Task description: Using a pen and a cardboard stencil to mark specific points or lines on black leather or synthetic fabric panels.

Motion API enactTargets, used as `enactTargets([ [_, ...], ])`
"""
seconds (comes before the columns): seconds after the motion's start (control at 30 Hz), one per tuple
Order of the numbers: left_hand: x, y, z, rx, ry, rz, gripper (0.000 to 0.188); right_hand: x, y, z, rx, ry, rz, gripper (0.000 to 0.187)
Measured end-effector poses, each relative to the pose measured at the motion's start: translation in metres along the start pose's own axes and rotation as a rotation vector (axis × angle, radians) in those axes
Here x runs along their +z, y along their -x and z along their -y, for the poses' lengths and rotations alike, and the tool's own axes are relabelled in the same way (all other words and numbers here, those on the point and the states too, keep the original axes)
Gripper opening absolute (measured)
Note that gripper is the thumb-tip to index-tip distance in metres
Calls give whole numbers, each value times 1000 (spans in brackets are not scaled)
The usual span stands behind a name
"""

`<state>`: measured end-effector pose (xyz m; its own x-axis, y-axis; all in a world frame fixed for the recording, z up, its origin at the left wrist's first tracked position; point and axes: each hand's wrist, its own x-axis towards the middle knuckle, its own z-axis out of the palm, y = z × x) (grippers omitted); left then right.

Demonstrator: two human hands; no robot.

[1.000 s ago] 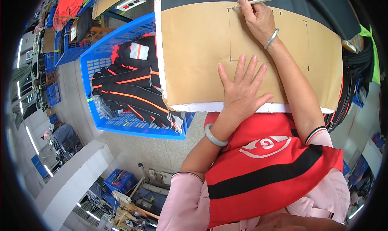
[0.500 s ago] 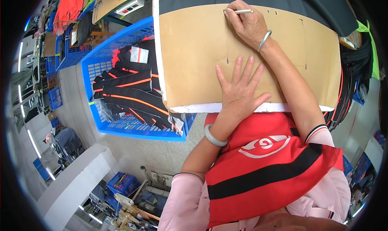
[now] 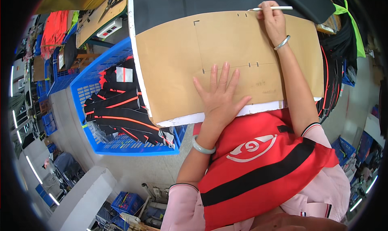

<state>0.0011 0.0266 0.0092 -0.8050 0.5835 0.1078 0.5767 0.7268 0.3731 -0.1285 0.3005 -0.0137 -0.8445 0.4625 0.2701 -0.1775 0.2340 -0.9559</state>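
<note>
A brown cardboard pattern (image 3: 169,61) with dark corner slots and thin lines lies over black fabric (image 3: 218,1) on the white-edged work surface. My left hand (image 3: 222,95) rests flat on the cardboard's near half, fingers spread. Pinched in my right hand (image 3: 275,29) is a slim white pencil (image 3: 286,8), its tip pointing left at the cardboard's far edge, just right of two small slots. A pale bangle (image 3: 203,146) circles my left wrist, and a silver one (image 3: 282,42) my right.
Left of the work surface stands a blue plastic crate (image 3: 121,150) of black pieces with orange stripes (image 3: 125,118). Scissors (image 3: 113,1) lie on a wooden table at the upper left. More dark fabric (image 3: 343,49) with a lime strip (image 3: 357,29) hangs at the right.
My right hand has moved right along the cardboard's far edge with the pencil, from the left corner mark to beside the small slots. My left hand stays flat. The whole view has shifted.
</note>
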Motion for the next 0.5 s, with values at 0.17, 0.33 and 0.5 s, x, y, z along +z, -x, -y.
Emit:
enactTargets([
  [0.17,-2,-1,-1,10,-21,-10,89,6,7,4,-6,120,38,30],
  [0.33,-3,-2,-4,-2,-29,17,90,10,7,4,-22,131,107,31],
  [0.5,-2,-1,-3,1,-40,16,91,14,9,13,-63,270,132,32],
])
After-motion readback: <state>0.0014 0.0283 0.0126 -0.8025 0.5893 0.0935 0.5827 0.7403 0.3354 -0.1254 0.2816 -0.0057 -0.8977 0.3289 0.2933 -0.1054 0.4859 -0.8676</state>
